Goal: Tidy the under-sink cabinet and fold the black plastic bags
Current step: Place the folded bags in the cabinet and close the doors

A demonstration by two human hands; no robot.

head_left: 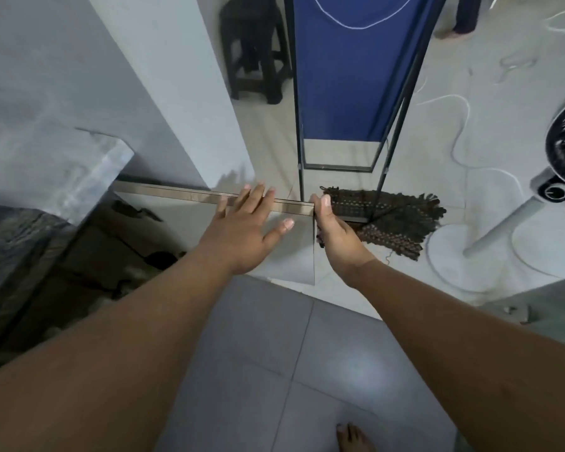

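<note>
The under-sink cabinet door (163, 192) stands swung out in front of me, seen from above along its brown top edge. My left hand (245, 223) lies flat against the door's pale face near the top, fingers straight and spread. My right hand (331, 228) grips the door's outer corner, thumb on top of the edge and fingers curled behind it. The dark cabinet interior (88, 256) opens at lower left, with dark crumpled shapes inside that I cannot make out. No black plastic bag is clearly visible.
A grey stone countertop (79, 177) overhangs the cabinet at left. Behind the door lie a brown fringed mat (402, 223) and a blue folding screen (349, 76). A standing fan (542, 190) and loose white cables are at right, a dark stool (255, 50) behind.
</note>
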